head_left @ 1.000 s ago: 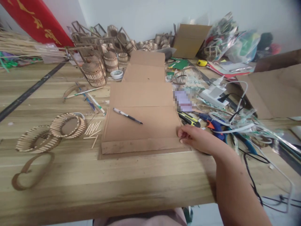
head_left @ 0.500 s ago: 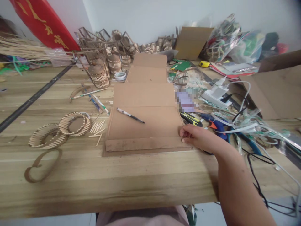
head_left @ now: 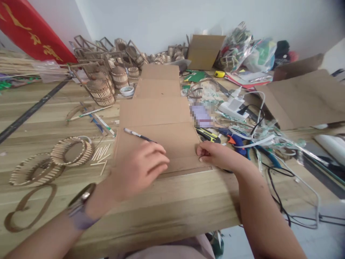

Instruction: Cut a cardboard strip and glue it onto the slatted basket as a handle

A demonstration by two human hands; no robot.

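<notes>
Though messy, table beneath cardboard, pale wall.

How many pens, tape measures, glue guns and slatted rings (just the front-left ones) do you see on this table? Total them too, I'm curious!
Pen: 1
Yellow tape measure: 1
Blue glue gun: 1
Slatted rings: 2
Total: 5

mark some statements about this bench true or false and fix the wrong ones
1. The pen lies on the cardboard. True.
2. Two slatted rings lie left of the cardboard. True.
3. The glue gun lies right of the cardboard. True.
4. The glue gun is all green. False: it is blue and orange.
5. No hand is near the cardboard. False: the left hand shows over its near part, the right hand at its right edge.
</notes>
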